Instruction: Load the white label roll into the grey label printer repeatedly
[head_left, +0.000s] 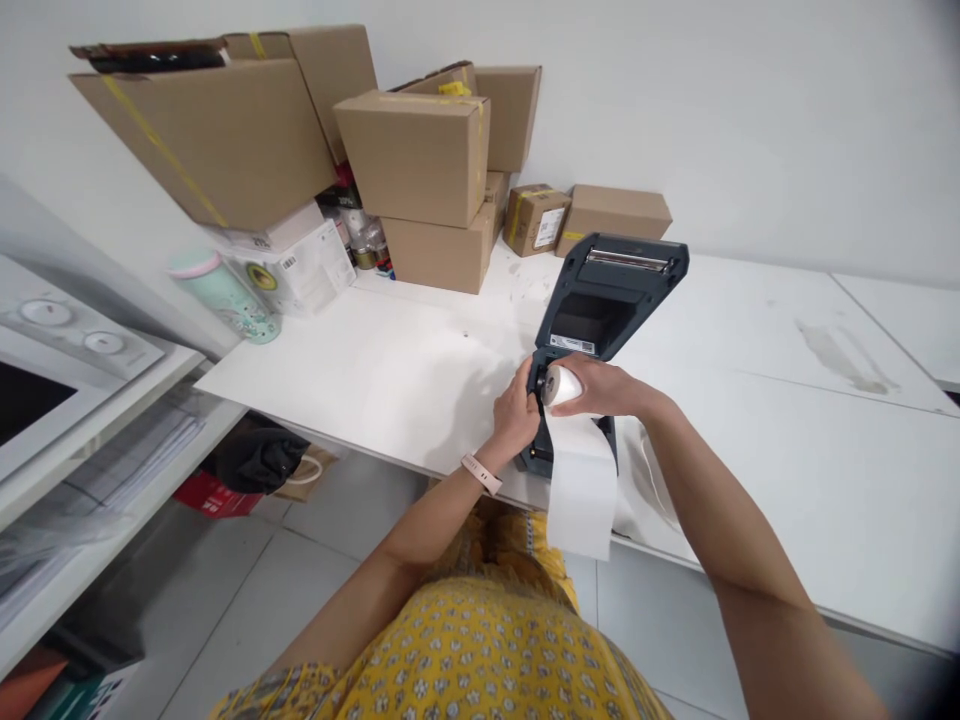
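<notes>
"Where is the paper roll [564, 386]?"

"In the right hand [600, 384], just beside the left hand [516, 410], above the open body of the dark printer [537, 462]. A white paper strip [581, 490] hangs from it over the front edge of the desk [390, 360]."

"And how do the hands stand?"

"The right one is curled round the roll from its right side, pinching it between thumb and fingers, with the roll's round end facing left. The left one rests against the printer's left side, its fingers bent over the edge; whether it grips there, one cannot tell."

"The arms?"

"Both reach forward and converge on the printer. The left wrist wears a pale pink band [481, 474], and the right forearm slants in across the desk."

"Any writing?"

"The raised lid [645, 290] carries a white sticker [573, 344] inside, with a barcode and print too small to read. Behind, a small carton [529, 222] bears a white shipping label [549, 228], also illegible. No brand can be made out on the printer."
</notes>
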